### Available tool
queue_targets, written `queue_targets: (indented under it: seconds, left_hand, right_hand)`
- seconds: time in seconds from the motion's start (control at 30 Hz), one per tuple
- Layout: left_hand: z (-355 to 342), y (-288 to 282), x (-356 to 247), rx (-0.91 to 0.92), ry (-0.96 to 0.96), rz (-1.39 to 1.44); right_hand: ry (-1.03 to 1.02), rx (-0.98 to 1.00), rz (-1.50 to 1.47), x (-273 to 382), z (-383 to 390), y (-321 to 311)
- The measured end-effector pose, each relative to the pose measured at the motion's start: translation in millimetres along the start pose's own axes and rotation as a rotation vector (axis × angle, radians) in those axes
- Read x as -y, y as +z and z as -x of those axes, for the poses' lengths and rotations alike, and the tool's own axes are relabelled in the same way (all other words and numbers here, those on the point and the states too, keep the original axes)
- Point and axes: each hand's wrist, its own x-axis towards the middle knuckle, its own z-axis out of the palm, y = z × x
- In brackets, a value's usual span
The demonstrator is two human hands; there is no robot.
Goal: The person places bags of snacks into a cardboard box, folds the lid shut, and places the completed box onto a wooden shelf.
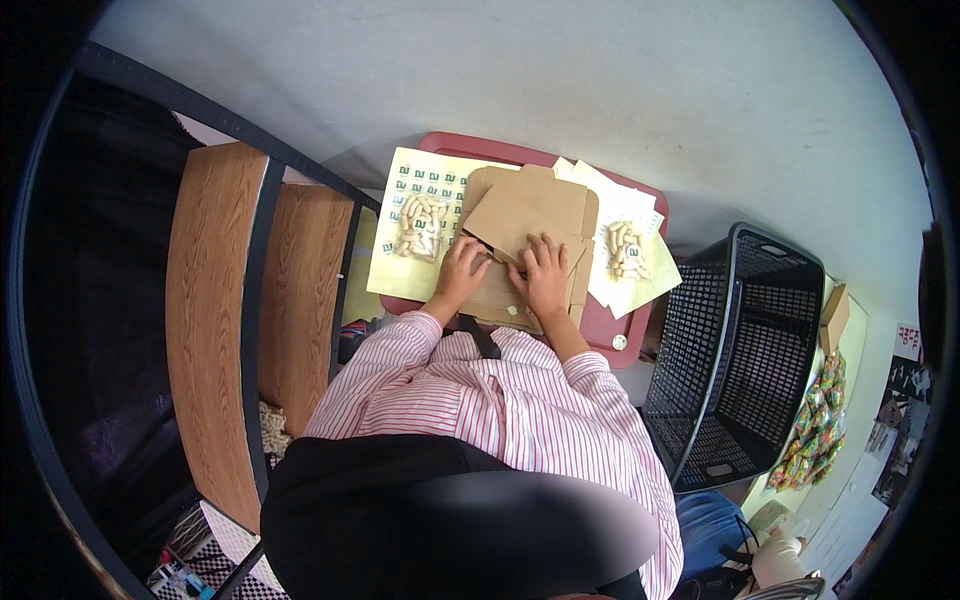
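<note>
Cardboard, brown and creased into flat box panels (pixel 530 210), lies directly under your fingers. Your left hand (pixel 462 272) bends its fingers at an inner edge; you cannot tell whether they pinch it. Your right hand (pixel 543 272) rests on the panels, fingers slightly spread. Left of your left fingers, a clear packet of pale, rod-shaped pieces (pixel 412 238) covers part of a yellow printed sheet (pixel 385 275); right of your right fingers sits a similar clear packet (pixel 622 262). Farther right stands a black, perforated plastic basket (pixel 780 320).
</note>
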Motion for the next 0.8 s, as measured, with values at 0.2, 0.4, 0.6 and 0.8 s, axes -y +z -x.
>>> queue_targets:
  seconds: [0.2, 0.4, 0.6, 0.8]
  left_hand:
    - [-15.1, -16.6, -20.1, 0.027, 0.221, -0.239]
    - [-38.8, -20.9, -2.5, 0.262, 0.427, -0.161]
    - [-42.1, -22.4, -2.6, 0.275, 0.469, -0.219]
    - [-42.8, -18.4, -3.3, 0.258, 0.47, -0.227]
  right_hand:
    - [-0.009, 0.003, -0.034, -2.6, 3.6, 4.9]
    - [-0.102, -0.037, -0.031, -5.3, 5.8, 9.6]
    - [-0.106, -0.022, -0.056, -3.7, 5.3, 8.5]
    - [-0.117, -0.018, -0.049, -7.6, 7.2, 12.1]
